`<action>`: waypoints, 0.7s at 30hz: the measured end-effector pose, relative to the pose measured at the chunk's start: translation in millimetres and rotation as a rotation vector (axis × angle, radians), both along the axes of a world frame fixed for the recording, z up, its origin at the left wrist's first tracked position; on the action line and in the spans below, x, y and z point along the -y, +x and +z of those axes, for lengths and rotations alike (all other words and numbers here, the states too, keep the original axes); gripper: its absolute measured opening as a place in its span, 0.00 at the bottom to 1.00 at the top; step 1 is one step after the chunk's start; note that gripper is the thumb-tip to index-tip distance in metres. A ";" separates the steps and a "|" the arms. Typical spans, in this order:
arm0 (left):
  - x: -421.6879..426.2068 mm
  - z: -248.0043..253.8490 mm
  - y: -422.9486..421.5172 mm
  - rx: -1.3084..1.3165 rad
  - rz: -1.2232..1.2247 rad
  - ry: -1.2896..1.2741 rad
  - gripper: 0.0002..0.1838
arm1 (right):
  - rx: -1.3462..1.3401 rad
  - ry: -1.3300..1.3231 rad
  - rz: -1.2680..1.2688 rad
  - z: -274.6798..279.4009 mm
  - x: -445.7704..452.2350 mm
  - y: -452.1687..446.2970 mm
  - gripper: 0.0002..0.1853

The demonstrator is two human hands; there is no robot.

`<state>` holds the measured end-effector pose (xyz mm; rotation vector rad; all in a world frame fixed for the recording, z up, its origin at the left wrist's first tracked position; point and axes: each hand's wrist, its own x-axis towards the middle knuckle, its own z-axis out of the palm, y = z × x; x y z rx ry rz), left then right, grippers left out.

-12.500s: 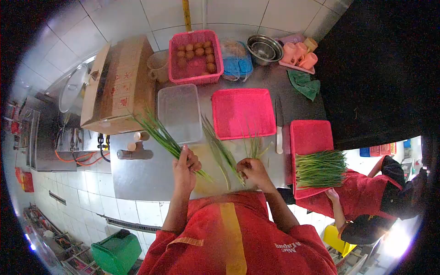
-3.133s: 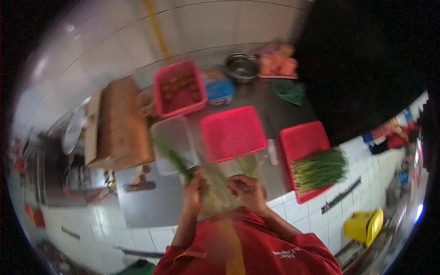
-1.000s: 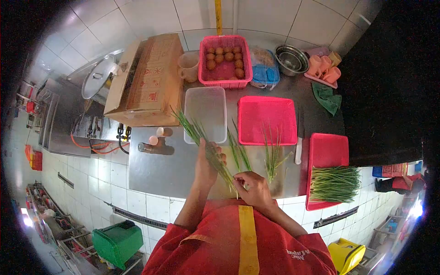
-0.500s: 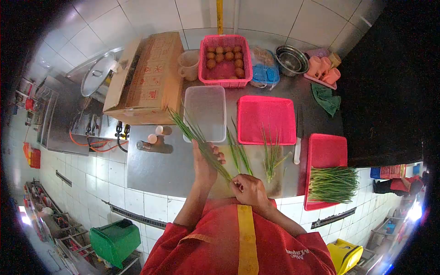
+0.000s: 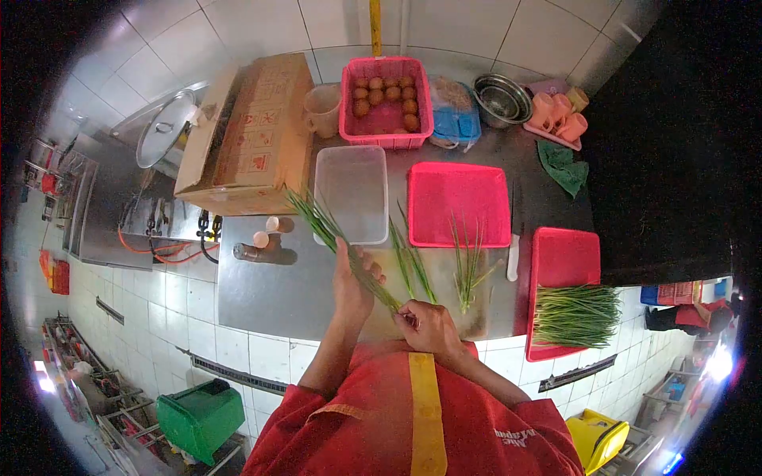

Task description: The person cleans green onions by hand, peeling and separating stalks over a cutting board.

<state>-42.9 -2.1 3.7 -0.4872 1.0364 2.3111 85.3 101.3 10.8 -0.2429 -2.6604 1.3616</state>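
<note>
My left hand (image 5: 353,282) is wrapped round a bunch of green onions (image 5: 317,216), whose tips point up and left over the clear plastic tray (image 5: 351,194). At the bunch's lower end, the fingers of my right hand (image 5: 429,326) are pinched on the stem ends. Two small groups of green onions lie on the cutting board (image 5: 476,317), one in the middle (image 5: 409,263) and one to the right (image 5: 467,266). A large pile of green onions (image 5: 577,317) rests on the red tray (image 5: 565,255) at the right.
An empty pink tray (image 5: 459,205) and a knife (image 5: 513,258) lie beyond the board. Behind stand a pink basket (image 5: 386,139) of round brown items, a cardboard box (image 5: 266,127), metal bowls (image 5: 502,101) and cups (image 5: 559,111). Another person (image 5: 692,317) is far right.
Since one second ago my right hand has shifted slightly left and down along the stem ends. Compared with the oldest frame, the person beside the red tray has gone from there.
</note>
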 end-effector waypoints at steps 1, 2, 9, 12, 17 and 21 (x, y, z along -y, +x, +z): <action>-0.9 1.6 0.5 0.006 0.003 -0.014 0.24 | 0.049 -0.014 0.019 2.0 -0.3 0.2 0.07; 0.6 -0.8 0.8 0.008 -0.001 -0.013 0.24 | 0.099 -0.028 0.037 4.0 -0.9 0.4 0.06; 17.7 -0.7 -6.6 -0.045 0.097 -0.005 0.21 | 0.066 -0.080 -0.121 -18.4 -28.6 -0.5 0.06; 25.4 -4.8 -12.6 -0.054 0.154 -0.008 0.21 | 0.100 0.032 -0.227 -74.8 -53.8 7.2 0.06; 23.5 -2.5 -11.3 -0.093 0.152 -0.028 0.21 | 0.251 0.226 -0.226 -121.9 -57.0 25.6 0.06; 18.6 -9.7 -7.9 -0.066 0.107 -0.005 0.22 | 0.076 0.206 -0.280 -124.8 -53.0 25.4 0.06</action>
